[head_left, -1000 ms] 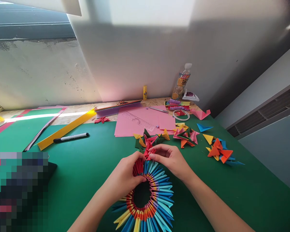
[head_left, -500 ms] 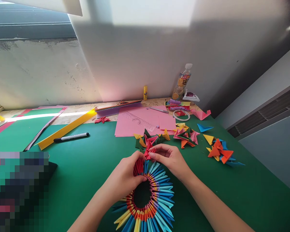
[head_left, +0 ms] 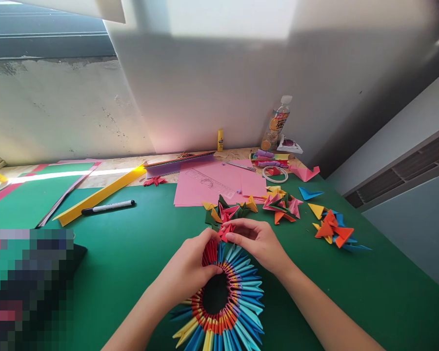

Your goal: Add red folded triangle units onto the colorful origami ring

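A ring of folded paper pieces (head_left: 223, 302) lies on the green surface (head_left: 131, 253), close to the person. Most of the ring is already built: blue pieces point outward on its right and near side, with yellow, orange and red ones toward the inner hole. At the far side, where the red pieces stand, the work seems not finished. The left hand (head_left: 188, 268) has its fingers closed on the ring's far edge and holds it steady. The right hand (head_left: 258, 241) pinches a small red piece (head_left: 227, 230) between thumb and fingers, just above that same edge, so I judge one more unit is being put in.

Just behind the hands are heaps of loose folded pieces (head_left: 278, 204) in pink, yellow, green and orange, and one more heap in orange and blue (head_left: 332, 230) to the right. So much material is left.

Farther back lie pink sheets (head_left: 212, 187), a black marker (head_left: 108, 208), a yellow strip (head_left: 102, 195) and a roll of tape (head_left: 274, 174). A bottle (head_left: 276, 124) leans at the wall; what it holds I cannot tell. A glue stick (head_left: 219, 140) stands near it.
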The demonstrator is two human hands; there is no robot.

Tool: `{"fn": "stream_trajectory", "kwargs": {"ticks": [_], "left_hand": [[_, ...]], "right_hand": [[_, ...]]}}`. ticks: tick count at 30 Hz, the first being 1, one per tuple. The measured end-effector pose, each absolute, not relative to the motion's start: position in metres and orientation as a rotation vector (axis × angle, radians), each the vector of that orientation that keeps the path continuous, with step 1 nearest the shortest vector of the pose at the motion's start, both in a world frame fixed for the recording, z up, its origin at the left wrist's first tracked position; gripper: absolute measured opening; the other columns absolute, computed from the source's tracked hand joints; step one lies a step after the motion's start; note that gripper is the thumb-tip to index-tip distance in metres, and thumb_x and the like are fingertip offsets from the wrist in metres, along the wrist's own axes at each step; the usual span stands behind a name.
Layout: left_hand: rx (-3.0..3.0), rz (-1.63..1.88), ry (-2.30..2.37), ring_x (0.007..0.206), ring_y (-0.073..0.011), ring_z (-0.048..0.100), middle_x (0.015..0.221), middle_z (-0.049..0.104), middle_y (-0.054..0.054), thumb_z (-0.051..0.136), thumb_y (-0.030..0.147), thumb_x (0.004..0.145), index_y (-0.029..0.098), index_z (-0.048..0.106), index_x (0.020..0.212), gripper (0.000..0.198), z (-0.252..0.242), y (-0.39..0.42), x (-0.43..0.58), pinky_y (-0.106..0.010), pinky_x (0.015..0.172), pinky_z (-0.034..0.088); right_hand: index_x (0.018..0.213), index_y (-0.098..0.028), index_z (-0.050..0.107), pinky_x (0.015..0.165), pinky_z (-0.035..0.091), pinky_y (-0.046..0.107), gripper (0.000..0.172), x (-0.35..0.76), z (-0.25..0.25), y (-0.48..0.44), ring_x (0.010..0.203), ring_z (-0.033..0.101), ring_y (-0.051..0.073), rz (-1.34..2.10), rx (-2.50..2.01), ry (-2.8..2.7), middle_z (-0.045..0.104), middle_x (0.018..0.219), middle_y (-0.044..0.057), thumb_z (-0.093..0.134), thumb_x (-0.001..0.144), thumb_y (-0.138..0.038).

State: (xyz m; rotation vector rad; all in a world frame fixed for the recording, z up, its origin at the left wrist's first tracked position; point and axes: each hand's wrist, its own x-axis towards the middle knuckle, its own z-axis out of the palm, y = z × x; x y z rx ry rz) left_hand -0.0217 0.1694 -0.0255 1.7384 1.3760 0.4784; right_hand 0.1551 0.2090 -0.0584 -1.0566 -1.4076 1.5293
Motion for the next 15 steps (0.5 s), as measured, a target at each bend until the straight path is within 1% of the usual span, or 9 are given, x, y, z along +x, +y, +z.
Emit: {"fn": "stream_trajectory", "kwargs": {"ticks": [3, 6, 9, 12, 15], "left_hand": [[1.743, 0.479, 1.374, 0.077, -0.0159, 0.051, 0.086, 0.059, 0.005, 0.064, 0.016, 0.07, 0.024, 0.049, 0.093, 0.029, -0.0252, 0.1689, -0.0218, -0.025, 0.066, 0.034], [1.744, 0.48, 1.375, 0.076, -0.0156, 0.05, 0.085, 0.058, 0.005, 0.065, 0.016, 0.07, 0.024, 0.049, 0.093, 0.029, -0.0252, 0.1685, -0.0221, -0.025, 0.066, 0.034], [1.748, 0.473, 1.383, 0.076, -0.0154, 0.05, 0.085, 0.058, 0.005, 0.065, 0.015, 0.069, 0.024, 0.049, 0.093, 0.03, -0.0256, 0.1683, -0.0222, -0.025, 0.065, 0.033], [1.755, 0.46, 1.391, 0.076, -0.0153, 0.049, 0.084, 0.057, 0.006, 0.066, 0.016, 0.069, 0.024, 0.049, 0.093, 0.03, -0.0263, 0.1684, -0.0222, -0.025, 0.064, 0.033], [1.76, 0.462, 1.397, 0.076, -0.0151, 0.049, 0.083, 0.056, 0.006, 0.066, 0.016, 0.069, 0.024, 0.049, 0.093, 0.03, -0.0269, 0.1687, -0.0222, -0.025, 0.064, 0.032]], "right_hand": [[0.09, -0.019, 0.069, 0.078, 0.053, 0.033, 0.024, 0.1548, -0.0586, 0.2081, 0.081, 0.065, 0.019, 1.532, -1.043, -1.403, 0.071, 0.084, 0.004, 0.071, 0.068, -0.03], [0.084, -0.018, 0.069, 0.075, 0.053, 0.032, 0.022, 0.1533, -0.059, 0.209, 0.078, 0.065, 0.019, 1.541, -1.06, -1.356, 0.07, 0.08, 0.004, 0.073, 0.066, -0.03], [0.079, -0.017, 0.068, 0.069, 0.053, 0.03, 0.021, 0.1521, -0.0595, 0.2104, 0.073, 0.064, 0.018, 1.562, -1.076, -1.313, 0.069, 0.077, 0.004, 0.074, 0.064, -0.031], [0.079, -0.016, 0.068, 0.061, 0.051, 0.027, 0.023, 0.1519, -0.0601, 0.2109, 0.064, 0.062, 0.015, 1.566, -1.09, -1.297, 0.068, 0.074, 0.003, 0.075, 0.063, -0.031], [0.078, -0.016, 0.069, 0.059, 0.05, 0.027, 0.023, 0.1518, -0.0609, 0.2107, 0.059, 0.06, 0.013, 1.559, -1.101, -1.295, 0.068, 0.073, 0.003, 0.075, 0.062, -0.032]]}}
